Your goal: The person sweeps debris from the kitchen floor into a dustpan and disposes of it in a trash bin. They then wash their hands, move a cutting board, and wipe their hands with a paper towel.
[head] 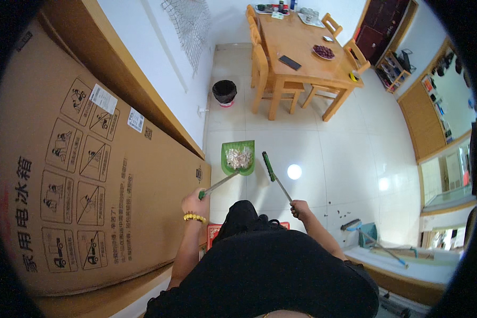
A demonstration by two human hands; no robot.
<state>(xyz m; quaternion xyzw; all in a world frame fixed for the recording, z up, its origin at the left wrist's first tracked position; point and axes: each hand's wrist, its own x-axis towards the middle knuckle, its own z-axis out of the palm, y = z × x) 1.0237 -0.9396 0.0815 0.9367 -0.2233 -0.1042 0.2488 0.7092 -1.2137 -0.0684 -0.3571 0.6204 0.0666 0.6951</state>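
Note:
My left hand [194,204] is wrapped around the handle of a green dustpan [249,153], a yellow bead bracelet [194,217] on its wrist. Pale scraps of litter [238,158] are heaped in the pan, which is at or just above the tiled floor; I cannot tell which. My right hand [300,210] grips the metal handle of a broom with a green bristled head [268,167]. That head is to the right of the dustpan, apart from it.
A large cardboard refrigerator box [151,198] bearing writing fills the left side. Ahead stand a black-lined bin [225,92] and a wooden table [298,39] with chairs. At lower right are dark scraps [344,214], a second broom [350,224] and a teal dustpan [368,233].

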